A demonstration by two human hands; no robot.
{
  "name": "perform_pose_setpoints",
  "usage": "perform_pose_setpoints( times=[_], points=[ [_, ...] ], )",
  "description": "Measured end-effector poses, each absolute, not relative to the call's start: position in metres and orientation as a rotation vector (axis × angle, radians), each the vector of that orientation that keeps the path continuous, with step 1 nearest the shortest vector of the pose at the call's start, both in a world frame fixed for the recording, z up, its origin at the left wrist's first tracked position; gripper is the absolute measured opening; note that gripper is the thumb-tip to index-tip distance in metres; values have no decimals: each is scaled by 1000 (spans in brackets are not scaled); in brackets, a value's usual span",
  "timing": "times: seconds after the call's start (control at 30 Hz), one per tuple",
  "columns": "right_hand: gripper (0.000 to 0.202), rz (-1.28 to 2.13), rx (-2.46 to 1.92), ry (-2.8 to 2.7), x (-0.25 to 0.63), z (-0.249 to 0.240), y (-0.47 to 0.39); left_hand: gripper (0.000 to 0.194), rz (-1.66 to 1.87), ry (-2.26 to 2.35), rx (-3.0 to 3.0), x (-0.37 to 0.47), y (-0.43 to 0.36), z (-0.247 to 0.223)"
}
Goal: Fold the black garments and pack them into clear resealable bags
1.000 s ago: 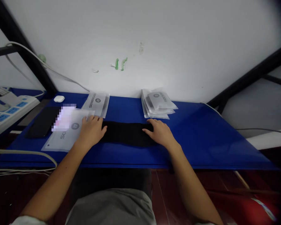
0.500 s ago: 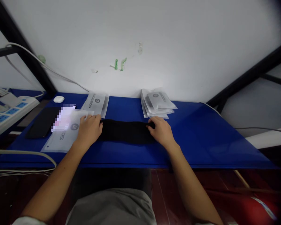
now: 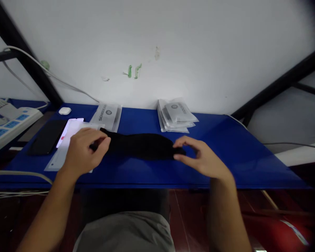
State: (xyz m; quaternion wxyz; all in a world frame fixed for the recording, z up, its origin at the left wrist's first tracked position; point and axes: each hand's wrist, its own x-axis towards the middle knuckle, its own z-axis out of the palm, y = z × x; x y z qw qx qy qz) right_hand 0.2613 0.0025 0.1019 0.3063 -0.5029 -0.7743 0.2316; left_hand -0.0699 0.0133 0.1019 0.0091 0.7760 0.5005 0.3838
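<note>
A long strip of black cloth (image 3: 141,146) lies across the front of the blue table, soft and slightly wavy. My left hand (image 3: 85,150) is curled at its left end, with a bit of black fabric showing between thumb and forefinger. At the other end my right hand (image 3: 199,155) has thumb and fingers on either side of the narrowed tip. Partly under my left hand lies a frosted plastic bag (image 3: 55,161), and a lit phone (image 3: 68,130) overlaps its left side.
Printed frosted bags (image 3: 107,117) lie near the wall, and a stack of similar bags (image 3: 177,115) sits to their right on the blue table (image 3: 238,154). A dark phone (image 3: 47,137), white earbud case (image 3: 64,111) and power strip (image 3: 13,124) are at left.
Both hands have moved apart, left hand to the left and right hand to the right. The flat, taut cloth now looks longer, bunched and narrower at its right end.
</note>
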Motion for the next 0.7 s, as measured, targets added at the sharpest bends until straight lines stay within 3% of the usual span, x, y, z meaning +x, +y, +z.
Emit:
perform_pose_setpoints(
  times=[0.07, 0.17, 0.3, 0.43, 0.7],
  points=[
    [28, 803, -1228, -2023, 267, 111, -8, 27, 1311, 1447, 2255, -75, 5, 107],
    [29, 632, -1351, -1889, 259, 106, -6, 30, 1249, 1516, 2135, -70, 5, 102],
    [27, 414, -1575, -2091, 232, 79, 4, 30, 656, 1593, 2266, -52, 15, 81],
    [32, 265, -1679, -2341, 222, 55, 12, 38, 379, 1621, 2409, -43, 21, 57],
    [22, -52, -1700, -2217, 224, 58, 18, 41, 344, 1640, 2493, -38, 28, 49]
  ],
)
